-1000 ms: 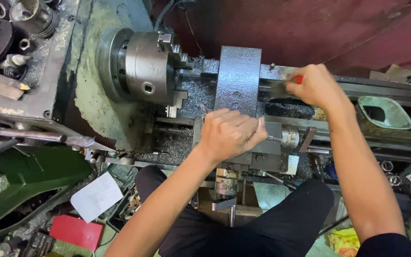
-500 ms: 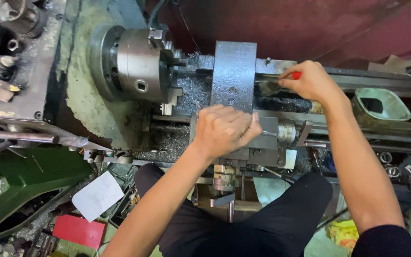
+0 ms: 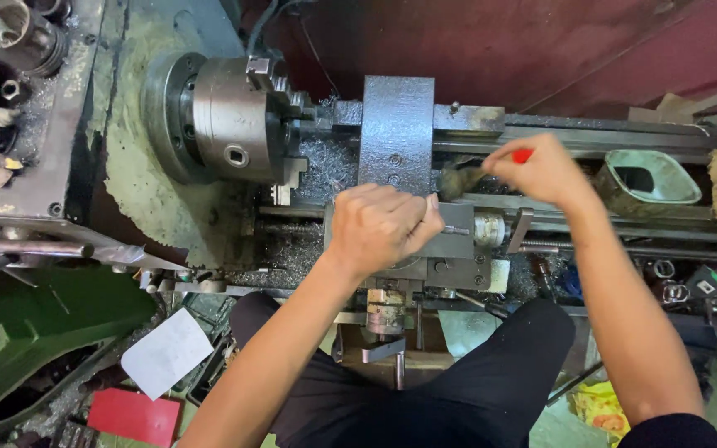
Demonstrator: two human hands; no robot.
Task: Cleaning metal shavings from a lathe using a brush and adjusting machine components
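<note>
I look down on a metal lathe with a steel chuck (image 3: 230, 120) at the left and a grey carriage block (image 3: 396, 133) in the middle. My left hand (image 3: 383, 224) is closed over the tool post area just below that block; what it grips is hidden under the fingers. My right hand (image 3: 541, 170) holds a red-handled brush (image 3: 466, 177), whose dark bristles touch the lathe bed right of the block. Metal chips (image 3: 325, 162) lie on the bed between chuck and block.
A green machine cover (image 3: 35, 332) sits at lower left, with a white paper (image 3: 166, 353) and a red flat object (image 3: 134, 415) on the floor. Steel parts crowd the top-left shelf (image 3: 10, 50). A pale green container (image 3: 649, 178) rests at right. My dark trousers fill the bottom centre.
My right hand has moved the brush along the bed beside the grey block. My left hand stays closed in the same spot. The camera view has shifted slightly.
</note>
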